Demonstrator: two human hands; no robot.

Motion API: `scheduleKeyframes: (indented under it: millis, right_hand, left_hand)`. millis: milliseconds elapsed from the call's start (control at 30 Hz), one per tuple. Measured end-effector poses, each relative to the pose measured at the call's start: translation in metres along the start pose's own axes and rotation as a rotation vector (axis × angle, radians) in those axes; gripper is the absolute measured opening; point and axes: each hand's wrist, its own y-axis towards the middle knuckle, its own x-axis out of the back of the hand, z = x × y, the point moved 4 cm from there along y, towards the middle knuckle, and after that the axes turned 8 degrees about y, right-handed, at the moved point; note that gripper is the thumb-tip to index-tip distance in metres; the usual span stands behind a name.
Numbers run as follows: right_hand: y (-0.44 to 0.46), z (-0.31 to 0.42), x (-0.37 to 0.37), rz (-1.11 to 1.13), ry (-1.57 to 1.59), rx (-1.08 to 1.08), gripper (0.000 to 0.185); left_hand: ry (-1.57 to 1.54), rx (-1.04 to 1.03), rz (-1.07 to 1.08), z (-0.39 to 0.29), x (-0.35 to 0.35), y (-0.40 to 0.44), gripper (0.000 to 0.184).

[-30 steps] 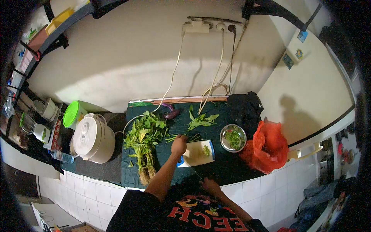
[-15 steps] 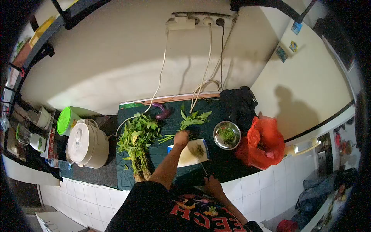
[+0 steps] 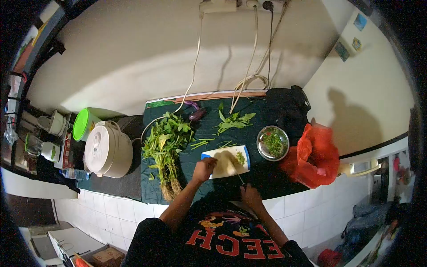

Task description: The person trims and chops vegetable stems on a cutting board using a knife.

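Observation:
A white cutting board (image 3: 222,171) with blue ends lies in front of me. Small chopped greens (image 3: 240,158) sit near its right end. My right hand (image 3: 251,197) grips a knife (image 3: 239,176) by its handle, the blade reaching over the board's near side. At the board's left end is my left hand (image 3: 204,169), fingers curled together; whatever they may hold is hidden. Cut green stems (image 3: 203,143) lie behind the board. Beyond them rests a small bunch of leafy greens (image 3: 233,121). To the right stands a metal bowl (image 3: 272,143) of chopped greens.
A large rooted bunch of greens (image 3: 164,147) lies left on the dark cloth, near a purple eggplant (image 3: 197,114). Further left are a rice cooker (image 3: 109,149) and a green-lidded tub (image 3: 81,125). A red plastic bag (image 3: 318,155) stands at right; cables hang behind.
My left hand has moved from the board's far side back to its left end. The chopped greens now sit further toward the board's right end. The camera view has tilted down.

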Motion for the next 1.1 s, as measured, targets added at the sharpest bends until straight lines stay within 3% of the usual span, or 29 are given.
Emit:
scheduleKeyframes:
  millis: [67,133,167,300,367,767,967,1100]
  right_hand:
    - [0.003,-0.004,-0.001,-0.054,-0.025,0.051,0.048]
    - [0.022,-0.035,-0.016,-0.099,0.043,-0.219,0.049]
    - [0.025,-0.041,-0.016,-0.108,0.040,-0.224,0.049]
    - [0.037,-0.025,-0.010,-0.003,0.083,-0.233,0.050]
    - [0.039,-0.015,-0.012,0.020,0.093,-0.219,0.050]
    - [0.050,0.004,-0.024,0.006,0.068,-0.197,0.045]
    - [0.046,0.019,-0.017,0.078,0.055,-0.266,0.043]
    - [0.043,0.008,-0.029,0.008,-0.005,-0.224,0.042]
  left_hand:
    - [-0.037,-0.085,-0.017,0.002,-0.013,-0.007,0.024]
    - [-0.033,-0.109,0.072,-0.006,-0.025,-0.007,0.024]
    - [0.154,-0.294,0.029,-0.003,-0.034,-0.002,0.023]
    - [0.270,-0.417,0.010,-0.004,-0.033,-0.003,0.022]
    - [0.373,-0.582,-0.078,0.000,-0.040,-0.005,0.024]
    - [0.518,-0.546,-0.102,0.003,-0.032,-0.012,0.039]
    - [0.476,-0.499,-0.059,0.013,-0.033,-0.007,0.037]
    - [0.392,-0.494,-0.085,0.022,-0.037,-0.005,0.035]
